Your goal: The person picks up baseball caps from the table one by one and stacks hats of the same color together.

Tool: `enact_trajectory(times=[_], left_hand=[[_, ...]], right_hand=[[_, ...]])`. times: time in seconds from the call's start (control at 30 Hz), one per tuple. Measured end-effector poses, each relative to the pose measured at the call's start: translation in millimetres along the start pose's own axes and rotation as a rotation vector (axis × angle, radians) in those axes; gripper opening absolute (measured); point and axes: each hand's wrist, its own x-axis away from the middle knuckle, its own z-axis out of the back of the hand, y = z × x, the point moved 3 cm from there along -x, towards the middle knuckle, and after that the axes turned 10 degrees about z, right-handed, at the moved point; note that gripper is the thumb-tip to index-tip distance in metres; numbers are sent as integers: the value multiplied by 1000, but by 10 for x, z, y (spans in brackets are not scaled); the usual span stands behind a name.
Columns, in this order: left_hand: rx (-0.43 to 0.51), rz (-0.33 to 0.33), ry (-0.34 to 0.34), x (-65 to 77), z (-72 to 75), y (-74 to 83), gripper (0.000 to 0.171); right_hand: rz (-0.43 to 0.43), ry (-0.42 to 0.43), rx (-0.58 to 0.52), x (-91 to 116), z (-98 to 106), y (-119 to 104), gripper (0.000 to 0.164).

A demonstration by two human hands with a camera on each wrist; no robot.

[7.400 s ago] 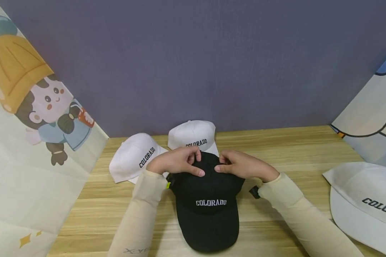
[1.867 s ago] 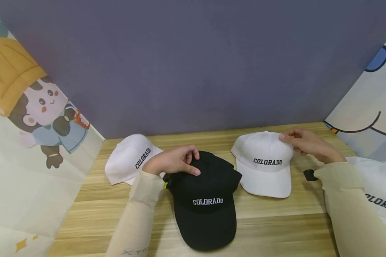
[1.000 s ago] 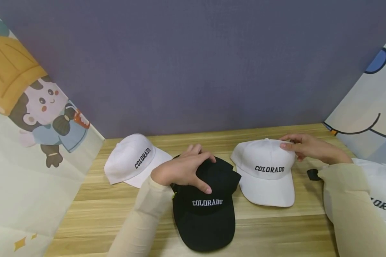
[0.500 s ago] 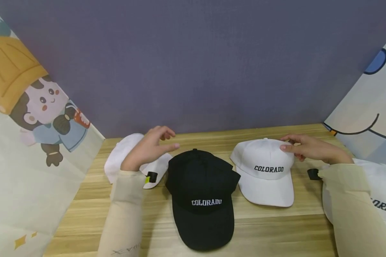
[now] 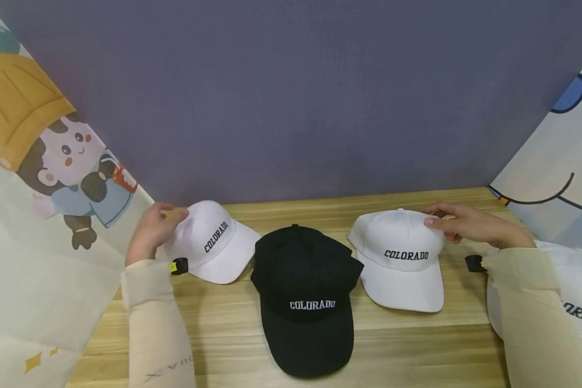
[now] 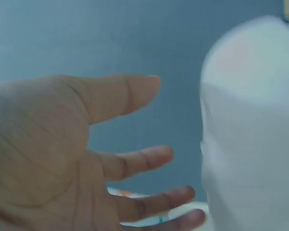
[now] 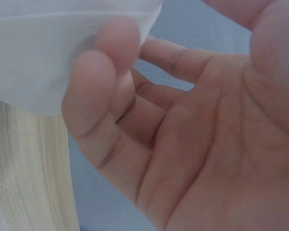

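A black baseball cap (image 5: 306, 269) with white COLORADO lettering lies in the middle of the table, brim toward me; a second black edge shows at its right side. To its left sits a white cap (image 5: 213, 242), turned brim to the right. My left hand (image 5: 152, 229) is beside that cap's crown; in the left wrist view the spread fingers (image 6: 139, 163) stand a gap apart from the white cap (image 6: 253, 130). On the right, my right hand (image 5: 475, 223) pinches the crown of another white cap (image 5: 401, 253), fingertips against its edge (image 7: 62, 62).
Another white cap (image 5: 579, 291) is partly hidden by the right sleeve (image 5: 528, 302). A grey-blue panel (image 5: 310, 108) stands behind the wood-grain table (image 5: 397, 345). Printed side walls (image 5: 39, 269) close in the left and right.
My left hand has let go of the black cap and moved left past the left white cap. Earlier, my right hand took the white cap from behind the black one to the right.
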Motion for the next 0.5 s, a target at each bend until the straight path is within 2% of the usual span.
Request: enact_trajectory(times=[0.13,0.3,0.4,0.5], left_hand=[[-53,113,-105,-20,-4,-149,91],[-4,209,-274,-36,-72,-290,98],[20,227,-311,-55,-105,-337,98],[59,226,-318,-75,-128,-348,96]], right_hand=[[-10,8,14,21,10,-3,55],[-15,7,25,7,18,-14,54],[-3,1,15,-15,14,-12,55],[6,0,14,-23,4,-9,55]])
